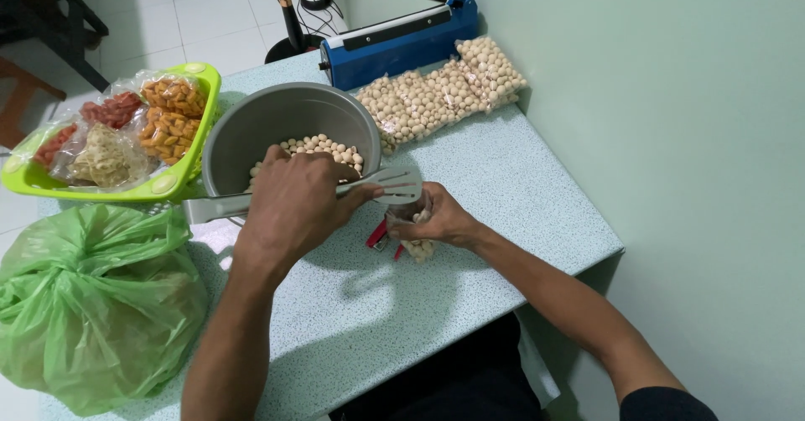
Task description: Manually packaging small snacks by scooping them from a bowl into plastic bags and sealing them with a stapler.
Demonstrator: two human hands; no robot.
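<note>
Left hand (293, 207) gripping grey slotted spatula (394, 184) over metal pot (277, 123) of round snacks, right hand (440, 220) clasping small clear bag (415, 232) just right of it.

Pale beige snack balls (323, 146) in a dull grey metal pot (251, 127); grey slotted spatula (392, 184). Speckled pale blue-green tabletop (470, 178). Blue heat sealer (402, 31) with a black strip. Clear packets of beige balls (444, 90). Lime-green tray (159, 188) holding orange, red and tan snacks in clear bags. Translucent light-green plastic bag (92, 304). Small red tool (377, 235). Mint-green wall (671, 136); white floor tiles (210, 18).
</note>
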